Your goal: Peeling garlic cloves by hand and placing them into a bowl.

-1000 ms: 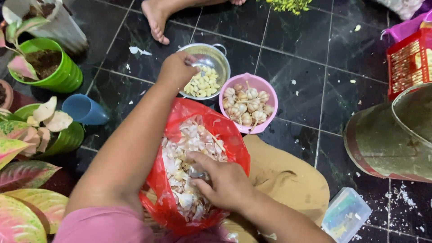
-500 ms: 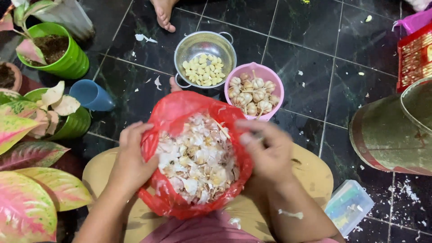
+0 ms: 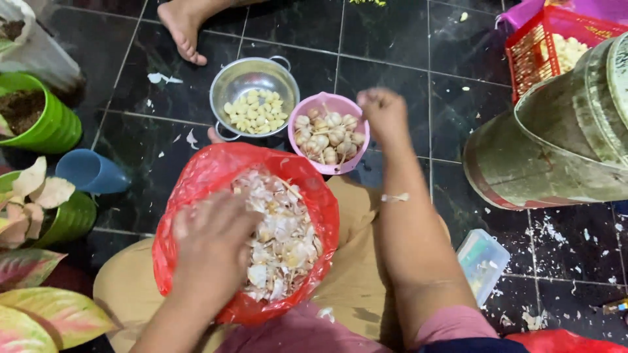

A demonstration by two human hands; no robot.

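A red plastic bag (image 3: 196, 189) full of pale garlic skins (image 3: 281, 235) lies in my lap. My left hand (image 3: 212, 245) rests over the bag's left side, on the skins; it is blurred. My right hand (image 3: 383, 111) reaches forward, fingers curled, at the right rim of a pink bowl (image 3: 356, 147) of whole garlic bulbs (image 3: 327, 134). Whether it holds a bulb is unclear. A steel bowl (image 3: 248, 78) with peeled cloves (image 3: 255, 114) stands behind the bag.
Another person's bare foot (image 3: 183, 29) rests on the dark tiled floor at the top. Green pots (image 3: 46, 121) and a blue cup (image 3: 91, 171) stand left, with leaves below. A large olive container (image 3: 556, 150), a red basket (image 3: 543, 46) and a small clear box (image 3: 481, 261) sit right.
My right hand left the bag and reached forward to the pink bowl. My left hand moved from the bag's edge onto the skins.
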